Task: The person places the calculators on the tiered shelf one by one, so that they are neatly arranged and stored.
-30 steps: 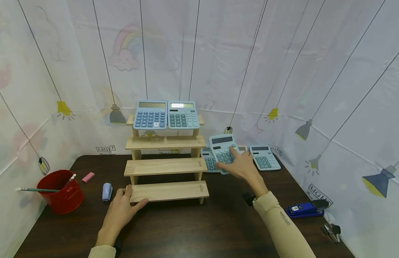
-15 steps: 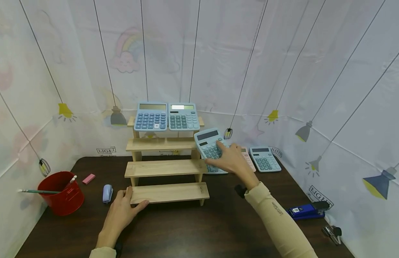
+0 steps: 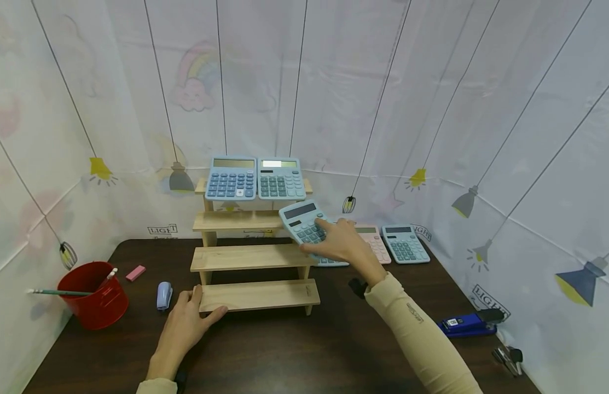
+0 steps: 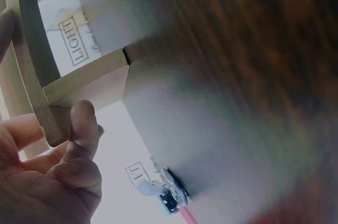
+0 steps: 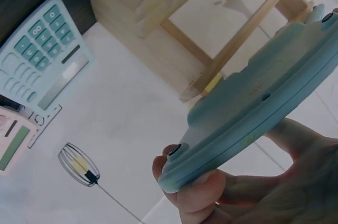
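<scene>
My right hand (image 3: 341,241) holds a light blue calculator (image 3: 304,219), tilted, at the right end of a four-tier wooden stand (image 3: 255,257). The right wrist view shows the underside of that calculator (image 5: 253,102), fingers and thumb at its edges. With my left hand (image 3: 183,323) I grip the left end of the lowest shelf; in the left wrist view the fingers curl round the shelf end (image 4: 53,123). Two calculators, one blue (image 3: 230,178) and one paler (image 3: 282,178), lean side by side on the top tier.
Behind my right hand lie a partly hidden blue calculator (image 3: 331,264), a pink calculator (image 3: 375,245) and another blue calculator (image 3: 405,245). A red bucket (image 3: 94,295) with pencils, a pink eraser (image 3: 135,273) and a small stapler (image 3: 163,295) are left. A dark blue stapler (image 3: 467,324) sits right.
My right hand has carried the light blue calculator left, from above the table calculators to the stand's right end. The left hand keeps its grip on the lowest shelf.
</scene>
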`<state>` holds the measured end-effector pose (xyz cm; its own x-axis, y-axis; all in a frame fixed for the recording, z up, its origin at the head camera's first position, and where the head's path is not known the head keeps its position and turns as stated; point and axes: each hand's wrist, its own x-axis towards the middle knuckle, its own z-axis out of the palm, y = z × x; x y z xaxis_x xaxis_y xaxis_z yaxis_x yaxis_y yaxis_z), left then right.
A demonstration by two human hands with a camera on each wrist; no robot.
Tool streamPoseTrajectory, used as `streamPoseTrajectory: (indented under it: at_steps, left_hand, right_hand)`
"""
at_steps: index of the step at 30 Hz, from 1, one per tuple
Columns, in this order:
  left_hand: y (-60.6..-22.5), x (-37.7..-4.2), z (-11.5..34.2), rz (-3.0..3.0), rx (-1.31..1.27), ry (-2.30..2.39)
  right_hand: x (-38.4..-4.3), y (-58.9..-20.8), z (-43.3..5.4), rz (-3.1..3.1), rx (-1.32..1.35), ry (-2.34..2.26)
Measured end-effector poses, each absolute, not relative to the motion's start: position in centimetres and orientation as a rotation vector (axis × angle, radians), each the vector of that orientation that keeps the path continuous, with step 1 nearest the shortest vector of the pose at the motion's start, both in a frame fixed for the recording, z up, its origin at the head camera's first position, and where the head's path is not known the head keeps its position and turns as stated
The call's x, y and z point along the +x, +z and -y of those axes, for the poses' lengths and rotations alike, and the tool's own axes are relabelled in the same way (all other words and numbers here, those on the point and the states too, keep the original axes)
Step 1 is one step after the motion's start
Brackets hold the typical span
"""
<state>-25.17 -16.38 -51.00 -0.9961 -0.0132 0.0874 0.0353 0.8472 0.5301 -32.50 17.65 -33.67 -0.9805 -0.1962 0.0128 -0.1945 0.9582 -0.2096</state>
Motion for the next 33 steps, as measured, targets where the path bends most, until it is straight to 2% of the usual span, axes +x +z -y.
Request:
streamPoseTrajectory:
  at_steps: [21, 33]
  left_hand:
    - [-50.7, -25.0, 16.4, 2.919, -0.019, -0.845]
    - [-50.9, -25.1, 16.3, 2.937, -0.013, -0.851]
  right_hand:
    - [-34.1, -32.8, -14.7, -3.077, -0.323, -0.273]
    - [-35.6, -34.0, -13.8, -3.113, -0.314, -0.315]
